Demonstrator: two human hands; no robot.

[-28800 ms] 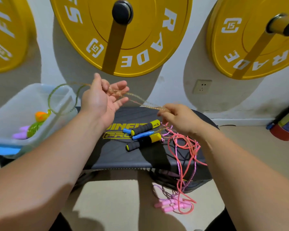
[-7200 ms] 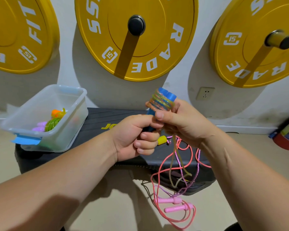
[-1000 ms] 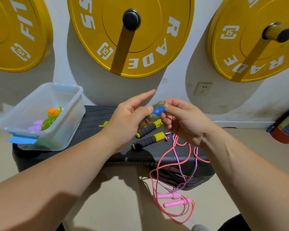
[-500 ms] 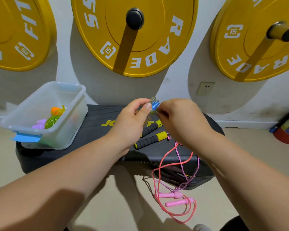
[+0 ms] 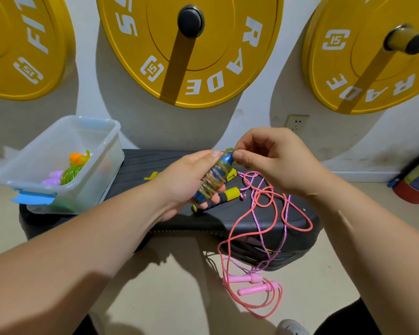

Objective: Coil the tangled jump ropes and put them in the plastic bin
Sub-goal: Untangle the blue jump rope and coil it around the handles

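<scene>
My left hand (image 5: 184, 182) grips a blue-handled jump rope (image 5: 214, 176) whose clear glittery cord is wound round the handles. My right hand (image 5: 273, 160) pinches the cord's end loop at the top of that bundle. Below it, on the black step platform (image 5: 140, 175), lie black-and-yellow handles (image 5: 221, 197). A tangled pink and purple rope (image 5: 264, 213) trails off the platform's right side, its pink handles (image 5: 254, 285) on the floor. The clear plastic bin (image 5: 99, 153) stands on the platform's left end and holds a coiled green rope (image 5: 70, 171) with orange and purple handles.
Three yellow weight plates (image 5: 218, 56) hang on the wall behind. A wall socket (image 5: 296, 123) sits behind my right hand. A red and blue object (image 5: 414, 182) stands on the floor at far right. Beige floor lies in front of the platform.
The bundle has turned from end-on to lying along my left palm, which now wraps it. My right hand shifted to pinch the cord loop at the top end.
</scene>
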